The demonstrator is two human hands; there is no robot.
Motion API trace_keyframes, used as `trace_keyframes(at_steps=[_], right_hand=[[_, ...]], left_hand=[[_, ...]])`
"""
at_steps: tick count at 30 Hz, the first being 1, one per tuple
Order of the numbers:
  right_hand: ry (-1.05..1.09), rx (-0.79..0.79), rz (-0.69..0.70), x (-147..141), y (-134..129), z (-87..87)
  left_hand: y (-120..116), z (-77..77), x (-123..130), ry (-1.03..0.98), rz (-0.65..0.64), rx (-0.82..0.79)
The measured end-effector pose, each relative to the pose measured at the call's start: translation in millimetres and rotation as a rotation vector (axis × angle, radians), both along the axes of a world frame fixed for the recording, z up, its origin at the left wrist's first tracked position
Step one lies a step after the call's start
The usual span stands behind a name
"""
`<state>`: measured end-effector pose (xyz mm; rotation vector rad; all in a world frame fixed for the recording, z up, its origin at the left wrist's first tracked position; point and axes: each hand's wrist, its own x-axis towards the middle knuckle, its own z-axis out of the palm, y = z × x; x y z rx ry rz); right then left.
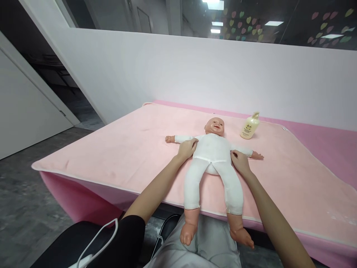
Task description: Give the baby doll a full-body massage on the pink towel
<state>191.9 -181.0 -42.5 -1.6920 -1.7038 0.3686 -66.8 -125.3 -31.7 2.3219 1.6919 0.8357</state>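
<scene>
A baby doll (213,147) with a white cloth body lies on its back, head toward the wall and arms spread. Its lower legs and feet extend past the table's front edge. My left hand (187,149) is closed at the doll's side by the armpit, fingertips on the white cloth. On the opposite side my right hand (240,162) grips the doll's torso below its outstretched arm, the fingers curled and partly hidden. Beyond that arm stands a pale yellow pump bottle (249,126) with a printed label.
A light pink blanket (111,149) covers most of the table, over a darker pink cloth (329,149). Behind it rises a white wall (195,70) with a dark window (251,22) above. A white cable (97,238) lies over my left sleeve.
</scene>
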Motion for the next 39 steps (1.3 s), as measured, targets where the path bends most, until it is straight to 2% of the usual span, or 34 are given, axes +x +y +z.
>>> trace_keyframes(at_steps=[8, 15, 19, 22, 25, 28, 31, 35, 39], right_hand=[[-0.003, -0.008, -0.006, 1, 1, -2.0], [-0.053, -0.010, -0.009, -1, 0, 0.0], [-0.008, -0.004, -0.002, -3, -1, 1.3], [0.221, -0.025, -0.059, -5, -1, 0.0], [0.710, -0.163, -0.145, -11, -2, -1.0], [1.146, -0.286, -0.125, -20, -4, 2.7], [1.419, -0.354, -0.104, -31, -6, 8.7], [1.600, -0.285, -0.155, -45, -8, 10.9], [1.488, -0.224, -0.037, -54, -8, 10.9]], left_hand=[[-1, 3.5, 0, 0.093, 0.006, -0.045], [-1, 4.7, 0, 0.114, 0.013, -0.053], [-2, 4.6, 1, 0.114, 0.015, -0.048], [-3, 4.3, 1, 0.103, 0.017, -0.053], [-4, 7.0, 0, 0.061, 0.014, -0.021], [-2, 12.2, 2, -0.057, 0.032, 0.099], [2, 13.6, 8, -0.210, -0.015, 0.170], [8, 6.1, 17, -0.201, -0.174, 0.049], [11, 0.1, 19, -0.208, -0.302, -0.029]])
